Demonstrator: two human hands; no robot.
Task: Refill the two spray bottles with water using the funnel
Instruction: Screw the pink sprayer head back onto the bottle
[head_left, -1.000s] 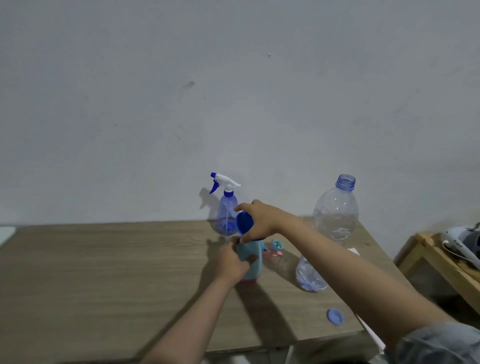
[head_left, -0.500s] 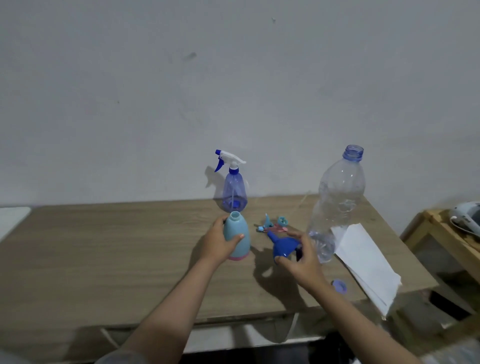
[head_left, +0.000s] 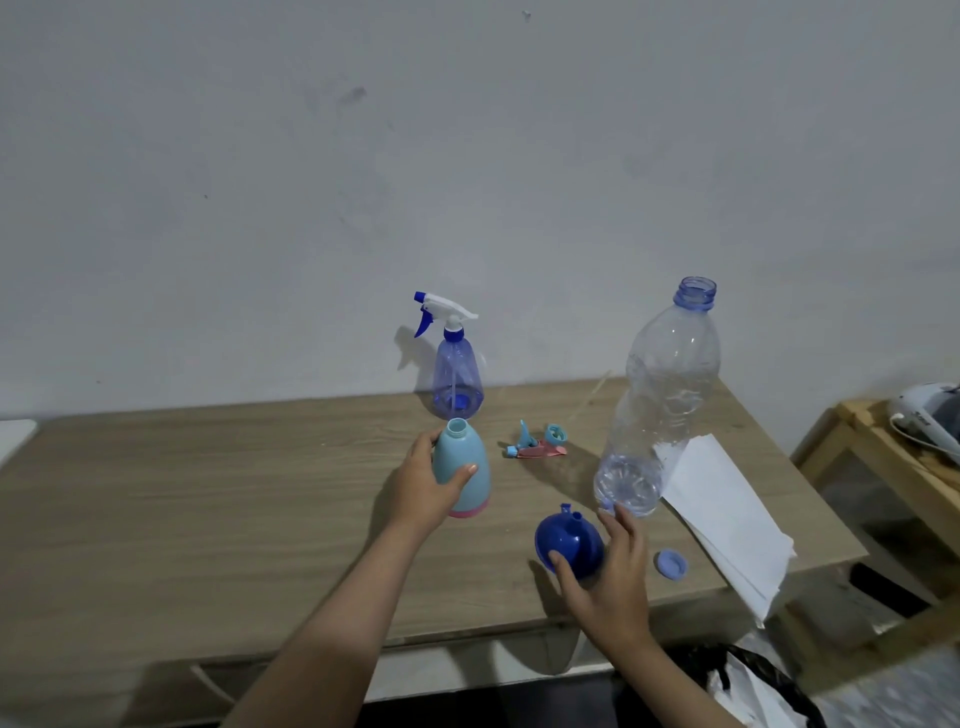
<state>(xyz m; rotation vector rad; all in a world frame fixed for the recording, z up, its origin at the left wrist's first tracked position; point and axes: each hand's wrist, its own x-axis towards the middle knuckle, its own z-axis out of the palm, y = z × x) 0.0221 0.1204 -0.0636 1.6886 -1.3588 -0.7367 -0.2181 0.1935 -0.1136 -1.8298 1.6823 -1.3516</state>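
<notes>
Item, light-blue spray bottle (head_left: 462, 470): standing upright on the wooden table (head_left: 208, 499), neck open, its sprayer head (head_left: 537, 444) lying just beside it to the right; the left hand (head_left: 428, 483) is wrapping around its body, steadying it. Item, blue funnel (head_left: 566, 540): resting bowl-down with spout pointing up near the front edge, the right hand (head_left: 610, 566) cupping its bowl with thumb and fingers; the funnel is sitting in neither bottle. Item, translucent blue spray bottle (head_left: 457, 382): standing at the back by the wall, trigger head screwed on, only a little liquid showing at the bottom. Item, large clear water bottle (head_left: 660, 405): standing uncapped, nearly drained, its cap (head_left: 671, 564) lying apart. Progress, as judged: the light-blue bottle's fill level is not showing through its opaque wall, so neither refill can be confirmed complete; recapping is remaining.
</notes>
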